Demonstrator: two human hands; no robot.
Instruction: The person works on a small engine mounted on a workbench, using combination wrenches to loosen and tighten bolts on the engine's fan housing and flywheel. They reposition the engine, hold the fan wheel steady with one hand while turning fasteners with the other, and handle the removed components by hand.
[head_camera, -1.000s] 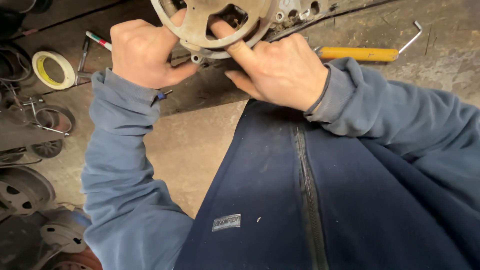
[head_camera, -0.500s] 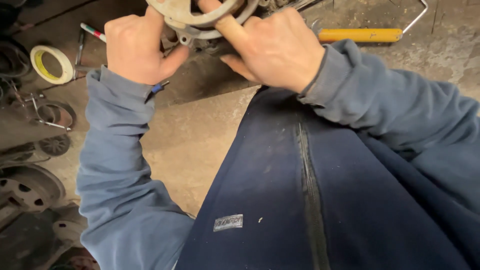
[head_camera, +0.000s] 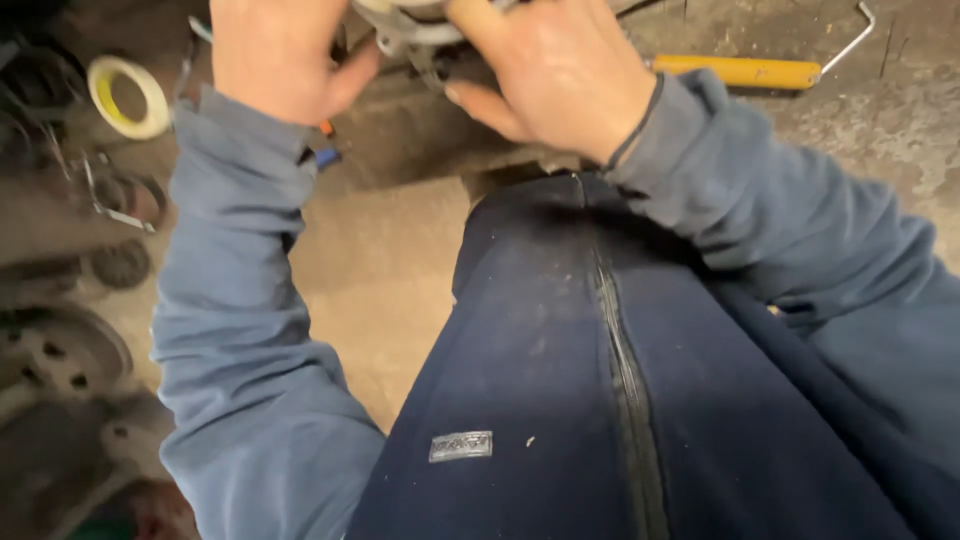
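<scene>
A round metal wheel-like part (head_camera: 415, 28) shows only its lower rim at the top edge of the head view; the rest is cut off. My left hand (head_camera: 275, 55) grips its left side, fingers wrapped over the rim. My right hand (head_camera: 555, 70) holds its right side, thumb on the rim and fingers spread below. Both arms wear blue-grey sleeves. My dark blue trouser leg (head_camera: 600, 380) fills the lower middle.
A yellow-handled tool (head_camera: 740, 70) with a bent metal rod lies on the concrete at upper right. A roll of pale tape (head_camera: 125, 95) lies at upper left. Dark metal wheels and discs (head_camera: 55, 350) are piled along the left side.
The view has tipped down, so the metal part and both hands have slid up to the top edge. Both hands keep their hold on the part.
</scene>
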